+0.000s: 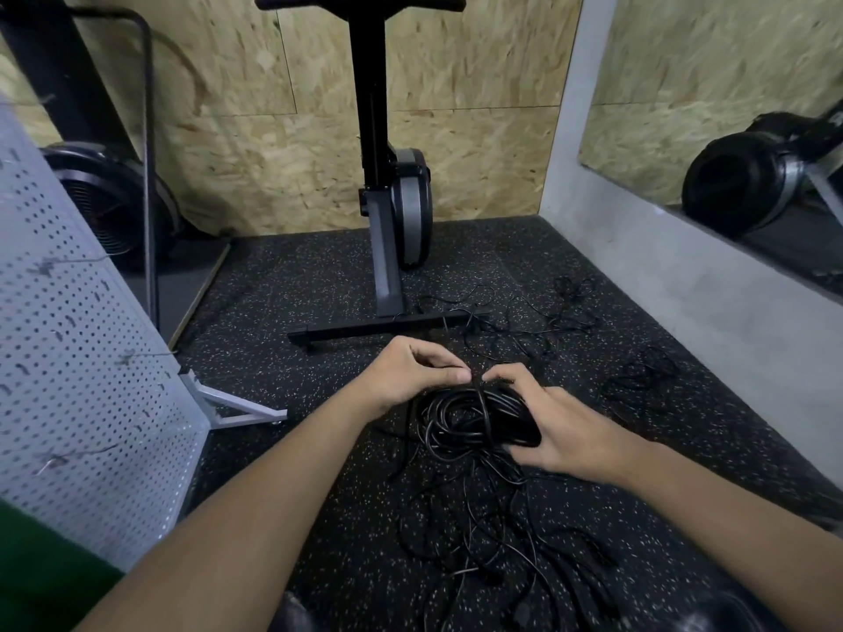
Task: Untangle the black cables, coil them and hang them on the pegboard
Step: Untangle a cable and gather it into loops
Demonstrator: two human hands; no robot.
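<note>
**Both hands on a coil of black cable, low over the gym floor**

The black rubber floor (pixel 292 285), flecked with pale specks, fills most of the view. It ends at a chipboard wall (pixel 273 152) at the back and a grey concrete ledge on the right, with a mirror (pixel 730 84) above the ledge. On the left stands a pale perforated pegboard (pixel 77 380), tilted in the wide-angle view. Its white metal foot (pixel 237 408) rests on the floor. A black and grey exercise machine (pixel 387 248) stands upright against the back wall, its crossbar base flat on the floor.

Two bare forearms reach in from the bottom corners.

The coil (pixel 470 417) of black cable is held between the two hands, just above the floor and near the middle of the view. The right hand (pixel 561 431) wraps its grip round the coil's right side, fingers curled over the top and thumb underneath. The left hand (pixel 406 371) is at the coil's upper left edge. Its fingers are curled in and its grip is closed on a strand that crosses over the loops; the fingertips are blurred.

From the coil a tangle (pixel 492 540) of more black cable trails down across the floor towards the person. Thinner loose cables (pixel 524 321) lie spread beside the machine's base, well apart from the hands. A small knotted bundle (pixel 643 371) sits near the ledge on the right.
</note>
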